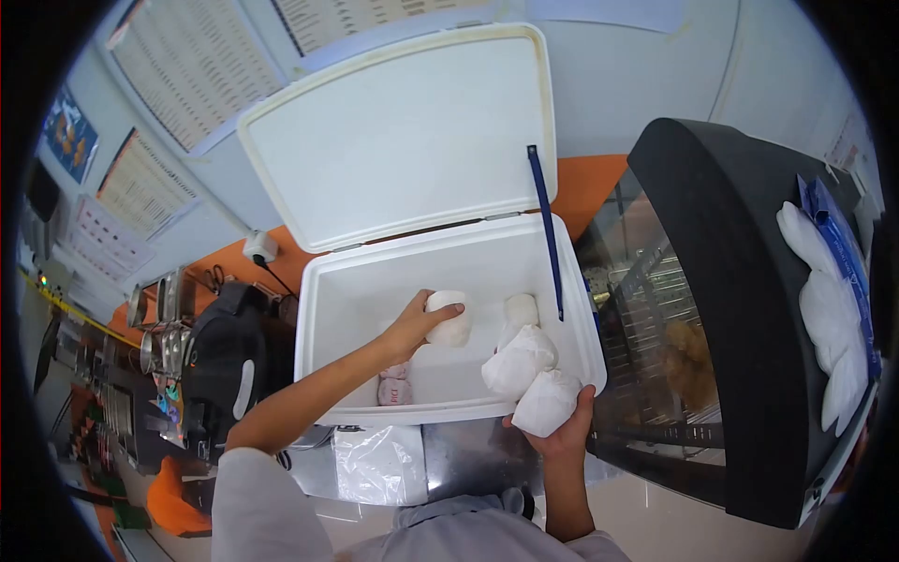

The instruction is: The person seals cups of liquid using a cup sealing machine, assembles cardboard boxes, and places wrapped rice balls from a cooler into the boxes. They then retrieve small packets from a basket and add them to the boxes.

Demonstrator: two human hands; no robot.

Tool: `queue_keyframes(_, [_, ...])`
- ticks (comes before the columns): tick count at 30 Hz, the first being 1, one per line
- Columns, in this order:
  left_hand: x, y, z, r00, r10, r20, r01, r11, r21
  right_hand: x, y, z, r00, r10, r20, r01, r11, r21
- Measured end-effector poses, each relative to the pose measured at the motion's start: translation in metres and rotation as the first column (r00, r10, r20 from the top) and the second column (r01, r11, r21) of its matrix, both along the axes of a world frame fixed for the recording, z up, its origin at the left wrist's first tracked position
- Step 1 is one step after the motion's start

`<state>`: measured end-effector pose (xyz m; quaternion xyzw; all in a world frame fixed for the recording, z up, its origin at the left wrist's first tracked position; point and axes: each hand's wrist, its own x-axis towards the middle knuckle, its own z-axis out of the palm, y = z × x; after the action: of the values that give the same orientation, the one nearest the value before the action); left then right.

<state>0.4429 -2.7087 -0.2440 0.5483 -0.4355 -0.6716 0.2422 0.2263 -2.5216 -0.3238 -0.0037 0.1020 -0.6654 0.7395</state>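
My left hand (417, 323) reaches into a white cooler box (314, 328), its fingers closed round a white paper-wrapped bundle (450, 320). At the box's front right corner, my right hand (569, 429) cups another white paper-wrapped bundle (546, 403) from below and the side. Touching that one is a crumpled white bundle (518, 363), and behind it a further white bundle (521, 309) rests in the box. Partly hidden by my left forearm, small wrapped packs with red print (395, 390) lie in the front left of the box. What the wrappings contain is hidden.
The cooler lid (403, 131) stands raised, with a dark blue strap (543, 225) at its right. A black-framed glass display cabinet (684, 281) is on the right. In front lies a clear plastic bag (379, 464) on a metal counter (478, 454); a black appliance (229, 365) stands left.
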Motion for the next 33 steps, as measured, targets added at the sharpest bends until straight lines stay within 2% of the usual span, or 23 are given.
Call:
queue_keyframes(2, [0.011, 0.024, 0.046, 0.998, -0.062, -0.019, 0.06, 0.993, -0.103, 0.006, -0.004, -0.008, 1.0, 0.021, 0.022, -0.02, 1.0, -0.02])
queue_keyframes(5, [0.018, 0.053, 0.086, 0.989, -0.117, -0.096, 0.09, 0.965, -0.246, 0.017, -0.005, -0.006, 0.996, 0.065, 0.056, -0.048, 0.962, -0.267])
queue_keyframes(7, [0.016, 0.071, 0.092, 0.984, -0.165, 0.071, 0.179, 0.931, -0.318, 0.031, -0.001, -0.003, 0.979, 0.118, 0.164, -0.039, 0.906, -0.421])
queue_keyframes(8, [0.011, 0.079, 0.094, 0.98, -0.186, 0.069, 0.199, 0.925, -0.325, 0.038, 0.002, -0.007, 0.972, 0.131, 0.195, -0.025, 0.881, -0.472])
queue_keyframes(10, [-0.003, 0.092, 0.099, 0.903, -0.19, 0.384, 0.34, 0.863, -0.373, 0.041, 0.008, -0.037, 0.956, 0.23, 0.184, -0.107, 0.854, -0.509])
queue_keyframes(11, [-0.009, 0.098, 0.104, 0.902, -0.204, 0.381, 0.356, 0.849, -0.39, 0.038, 0.011, -0.035, 0.951, 0.256, 0.174, -0.13, 0.84, -0.527])
queue_keyframes(13, [-0.016, 0.111, 0.113, 0.878, -0.397, 0.267, 0.459, 0.857, -0.236, 0.028, 0.031, -0.021, 0.967, 0.241, 0.085, -0.164, 0.842, -0.513])
queue_keyframes(14, [-0.019, 0.116, 0.105, 0.821, -0.445, 0.356, 0.555, 0.769, -0.317, 0.025, 0.041, -0.009, 0.971, 0.232, 0.056, -0.171, 0.842, -0.511])
queue_keyframes(15, [-0.024, 0.121, 0.104, 0.816, -0.45, 0.362, 0.563, 0.76, -0.325, 0.022, 0.052, 0.001, 0.983, 0.133, -0.126, -0.172, 0.905, -0.389])
queue_keyframes(17, [-0.037, 0.132, 0.111, 0.836, -0.431, 0.34, 0.53, 0.793, -0.301, 0.019, 0.063, -0.007, 0.948, 0.049, -0.316, -0.14, 0.952, -0.273])
queue_keyframes(19, [-0.04, 0.128, 0.113, 0.822, -0.433, 0.369, 0.553, 0.763, -0.335, 0.016, 0.07, -0.011, 0.936, 0.027, -0.351, -0.112, 0.968, -0.223])
queue_keyframes(21, [-0.035, 0.096, 0.114, 0.598, -0.614, 0.515, 0.798, 0.517, -0.31, 0.015, 0.077, -0.015, 0.954, 0.023, -0.298, -0.091, 0.972, -0.217])
queue_keyframes(22, [-0.034, 0.073, 0.124, 0.649, -0.585, 0.486, 0.761, 0.507, -0.406, 0.013, 0.08, -0.017, 0.961, 0.018, -0.278, -0.082, 0.972, -0.221])
queue_keyframes(23, [-0.026, 0.036, 0.129, 0.689, -0.408, 0.599, 0.721, 0.472, -0.508, 0.012, 0.084, -0.02, 0.966, 0.01, -0.258, -0.069, 0.973, -0.222])
queue_keyframes(24, [-0.017, -0.006, 0.147, 0.553, -0.102, 0.827, 0.813, 0.283, -0.509, 0.011, 0.09, -0.023, 0.97, 0.002, -0.243, -0.058, 0.973, -0.224])
queue_keyframes(25, [-0.023, -0.057, 0.161, 0.739, 0.26, 0.622, 0.584, 0.214, -0.783, 0.009, 0.098, -0.027, 0.973, -0.018, -0.231, -0.036, 0.973, -0.226])
queue_keyframes(26, [-0.011, -0.122, 0.173, 0.706, 0.536, 0.462, 0.565, -0.034, -0.824, 0.009, 0.108, -0.031, 0.974, -0.039, -0.224, -0.012, 0.975, -0.224])
queue_keyframes(28, [0.031, -0.228, 0.196, 0.583, 0.747, 0.32, 0.7, -0.262, -0.665, 0.012, 0.136, -0.035, 0.97, -0.108, -0.217, 0.06, 0.975, -0.216])
queue_keyframes(29, [0.048, -0.267, 0.194, 0.417, 0.815, 0.403, 0.774, -0.085, -0.628, 0.015, 0.153, -0.037, 0.965, -0.148, -0.217, 0.103, 0.973, -0.206])
queue_keyframes(30, [0.059, -0.297, 0.187, 0.345, 0.827, 0.444, 0.8, -0.012, -0.6, 0.021, 0.17, -0.037, 0.955, -0.194, -0.224, 0.149, 0.967, -0.204])
queue_keyframes(31, [0.056, -0.297, 0.185, 0.407, 0.834, 0.371, 0.773, -0.098, -0.627, 0.027, 0.187, -0.036, 0.943, -0.24, -0.233, 0.195, 0.961, -0.198])
queue_keyframes(32, [0.052, -0.301, 0.184, 0.364, 0.83, 0.422, 0.77, -0.013, -0.638, 0.039, 0.206, -0.038, 0.931, -0.272, -0.244, 0.23, 0.955, -0.188])
queue_keyframes(33, [0.062, -0.331, 0.169, 0.459, 0.847, 0.267, 0.75, -0.209, -0.628, 0.05, 0.223, -0.039, 0.919, -0.308, -0.248, 0.271, 0.947, -0.171])
